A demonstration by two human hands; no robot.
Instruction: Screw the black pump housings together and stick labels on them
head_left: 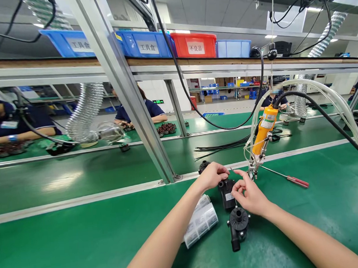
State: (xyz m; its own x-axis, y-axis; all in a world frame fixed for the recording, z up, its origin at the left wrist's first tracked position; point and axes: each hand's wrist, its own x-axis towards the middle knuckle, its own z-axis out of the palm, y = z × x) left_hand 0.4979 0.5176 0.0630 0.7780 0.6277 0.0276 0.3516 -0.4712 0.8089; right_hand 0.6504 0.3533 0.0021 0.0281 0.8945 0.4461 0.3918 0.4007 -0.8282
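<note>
My left hand [213,175] is above the far end of a black pump [228,200] with a white label, its fingertips pressed together over something hidden. To its right, my right hand [250,194] has its index finger stretched out and the other fingers bent, with nothing visible held in it. A small dark bit shows between the two index fingertips, too small to name. Nearer me on the green mat, a second black pump [238,221] lies with its round, screwed face up. Another black pump [203,166] is partly hidden behind my left hand.
A roll of silver labels [201,225] lies left of the pumps. An orange powered screwdriver [264,126] with clear tubes hangs at the right, near a red-handled screwdriver [297,181]. A metal post [133,96] rises on the left. Co-workers sit beyond the belt [86,173].
</note>
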